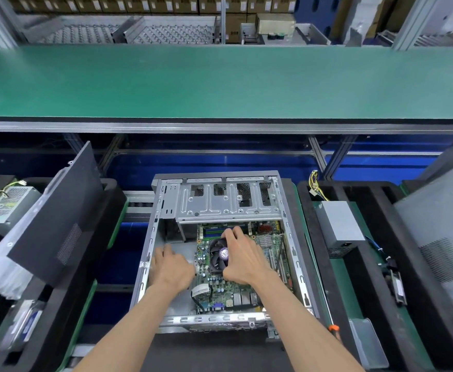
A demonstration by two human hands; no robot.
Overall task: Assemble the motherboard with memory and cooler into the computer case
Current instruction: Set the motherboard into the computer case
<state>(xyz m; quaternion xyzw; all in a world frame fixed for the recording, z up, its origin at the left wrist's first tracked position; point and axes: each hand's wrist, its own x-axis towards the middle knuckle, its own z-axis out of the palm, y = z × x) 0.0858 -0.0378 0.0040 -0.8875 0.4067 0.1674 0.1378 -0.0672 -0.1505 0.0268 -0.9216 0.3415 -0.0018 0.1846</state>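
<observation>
**benchwatcher:** Two hands are inside the computer case (150,253), which lies open-side-up in the lower middle of the head view. The motherboard (221,287) sits flat on the case floor, over at the 3 o'clock half. The right hand (242,257) is on the cooler (218,255), fingers curled over its far edge at 12 o'clock and thumb hooked at the near edge, so it's gripping the fan housing. Memory sticks (211,230) are slotted in just beyond the cooler, under the lip of the drive cage (228,202).

**solderjoe:** And the left hand?

**benchwatcher:** The left hand (170,267) lies at 9 o'clock of the cooler, fingers mostly straight and spread, resting at the board's left edge on the bare case floor. Can't tell if it's pinching the edge; it looks flat and holding nothing.

**solderjoe:** Around the case?

**benchwatcher:** Black side panel (56,218) leaning at 9 o'clock, a grey power supply (339,224) at 3 o'clock, green conveyor belt (220,81) at 12.
</observation>
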